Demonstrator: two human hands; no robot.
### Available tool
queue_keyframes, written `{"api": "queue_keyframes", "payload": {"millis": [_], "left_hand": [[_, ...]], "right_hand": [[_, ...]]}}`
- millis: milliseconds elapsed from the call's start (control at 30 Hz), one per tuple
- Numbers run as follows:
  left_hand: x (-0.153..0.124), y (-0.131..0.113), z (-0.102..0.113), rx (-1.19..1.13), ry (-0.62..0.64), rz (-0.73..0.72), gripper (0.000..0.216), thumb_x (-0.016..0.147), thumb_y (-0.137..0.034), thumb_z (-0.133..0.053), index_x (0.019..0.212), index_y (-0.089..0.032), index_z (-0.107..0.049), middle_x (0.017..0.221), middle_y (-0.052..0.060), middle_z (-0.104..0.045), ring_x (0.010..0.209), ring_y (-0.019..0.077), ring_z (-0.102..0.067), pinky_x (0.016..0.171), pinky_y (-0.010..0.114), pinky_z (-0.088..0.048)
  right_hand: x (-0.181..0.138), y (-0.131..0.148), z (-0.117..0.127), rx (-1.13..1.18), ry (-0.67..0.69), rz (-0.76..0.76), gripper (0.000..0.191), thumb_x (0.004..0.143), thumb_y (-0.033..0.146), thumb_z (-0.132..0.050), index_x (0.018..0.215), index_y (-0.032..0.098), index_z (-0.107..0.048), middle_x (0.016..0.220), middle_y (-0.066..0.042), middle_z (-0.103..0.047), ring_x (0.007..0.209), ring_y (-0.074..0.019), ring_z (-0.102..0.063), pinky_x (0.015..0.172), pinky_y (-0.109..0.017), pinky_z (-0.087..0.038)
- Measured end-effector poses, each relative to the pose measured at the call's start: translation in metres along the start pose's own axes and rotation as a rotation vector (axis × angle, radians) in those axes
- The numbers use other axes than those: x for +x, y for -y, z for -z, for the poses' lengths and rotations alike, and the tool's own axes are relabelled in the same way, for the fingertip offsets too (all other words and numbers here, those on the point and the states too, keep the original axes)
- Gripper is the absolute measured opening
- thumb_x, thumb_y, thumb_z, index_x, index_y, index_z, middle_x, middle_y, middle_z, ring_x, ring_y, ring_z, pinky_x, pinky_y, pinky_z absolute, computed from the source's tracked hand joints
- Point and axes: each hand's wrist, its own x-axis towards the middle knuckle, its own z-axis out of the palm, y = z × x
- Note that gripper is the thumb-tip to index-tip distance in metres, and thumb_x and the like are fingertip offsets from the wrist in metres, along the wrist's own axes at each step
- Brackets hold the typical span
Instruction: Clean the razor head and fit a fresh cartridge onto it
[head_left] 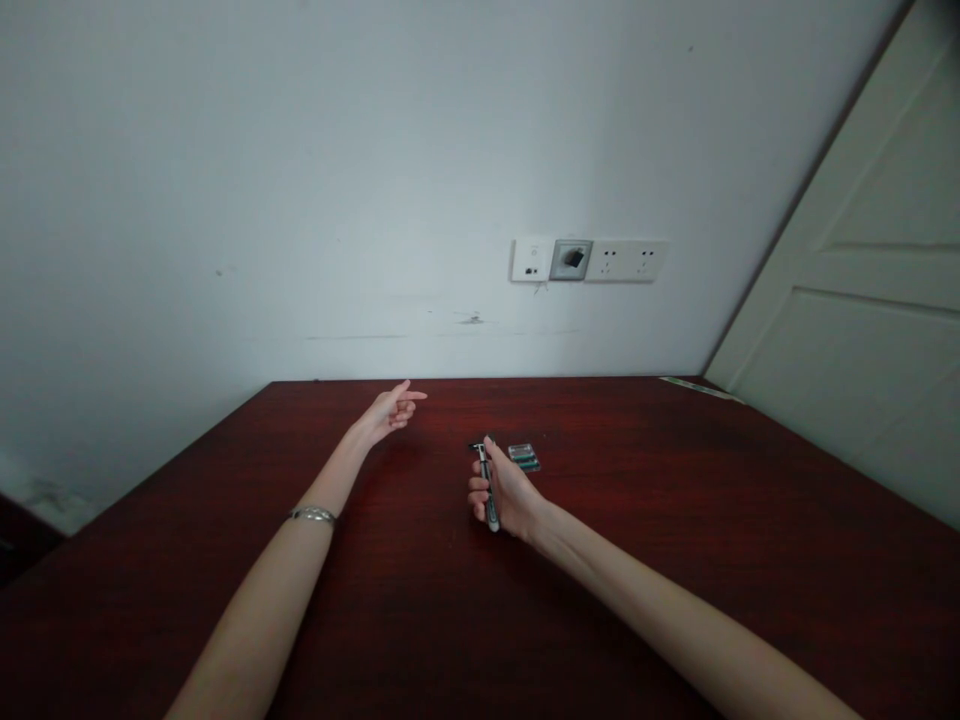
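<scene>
Spanning the lower part of the view, the dark red surface [420, 600] meets the wall [375, 200] along its far edge. Grasping is confined to one side: the right hand [508, 495], near the middle of the surface, curls its fingers and thumb around what appears to be a razor [488, 490], tilted, its head toward the far edge. The left hand [388, 412], left of center and nearer the far edge, extends its index finger with the others loosely bent and appears to hold nothing. A small clear case [524, 457] with teal contents lies just beyond the right hand. As judged from this arrangement, taking up the razor is done; the case is in neither hand.
</scene>
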Motion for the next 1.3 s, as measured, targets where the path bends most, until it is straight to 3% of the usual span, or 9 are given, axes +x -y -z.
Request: {"api": "queue_keyframes", "payload": {"millis": [167,300,433,900,1300], "left_hand": [[0.002,0.004,0.003,-0.007,-0.002,0.009,0.04,0.087,-0.041,-0.05,0.095,-0.005,-0.065,0.052,-0.002,-0.043,0.038,0.0029,-0.027,0.036,0.016,-0.014],[0.005,0.007,0.007,-0.009,-0.005,0.014,0.039,0.087,-0.041,-0.049,0.096,-0.006,-0.066,0.053,-0.002,-0.044,0.038,0.0031,-0.027,0.036,0.016,-0.015],[0.005,0.008,0.006,-0.005,-0.02,0.016,0.04,0.087,-0.041,-0.049,0.095,-0.006,-0.066,0.053,-0.002,-0.044,0.038,0.0031,-0.027,0.035,0.016,-0.015],[0.009,0.012,0.007,-0.004,-0.024,0.037,0.04,0.088,-0.041,-0.047,0.093,-0.006,-0.066,0.053,-0.001,-0.045,0.037,0.0033,-0.027,0.035,0.017,-0.014],[0.01,0.015,0.01,-0.019,-0.019,0.049,0.042,0.089,-0.041,-0.045,0.093,-0.006,-0.066,0.054,0.0,-0.046,0.037,0.0036,-0.028,0.035,0.017,-0.015]], "right_hand": [[-0.001,-0.004,-0.006,0.037,-0.065,-0.005,0.043,0.092,0.051,-0.032,0.065,0.019,-0.039,0.045,0.008,-0.035,0.038,-0.0063,-0.038,0.043,-0.021,-0.045],[0.001,-0.007,-0.005,0.127,-0.009,-0.076,0.044,0.093,0.05,-0.031,0.063,0.018,-0.038,0.043,0.009,-0.028,0.032,-0.0034,-0.029,0.031,-0.01,-0.027],[0.002,-0.007,-0.002,0.197,0.059,-0.125,0.045,0.094,0.048,-0.028,0.063,0.017,-0.038,0.043,0.011,-0.018,0.03,-0.0013,-0.019,0.03,-0.007,-0.011],[0.003,-0.007,-0.003,0.21,0.033,-0.167,0.037,0.095,0.04,-0.03,0.066,0.018,-0.034,0.048,0.011,-0.02,0.033,-0.001,-0.021,0.031,-0.007,-0.008],[0.01,-0.002,-0.001,0.237,0.023,-0.117,0.038,0.097,0.039,-0.027,0.065,0.019,-0.032,0.049,0.012,-0.016,0.033,-0.0009,-0.016,0.031,-0.008,-0.006]]}}
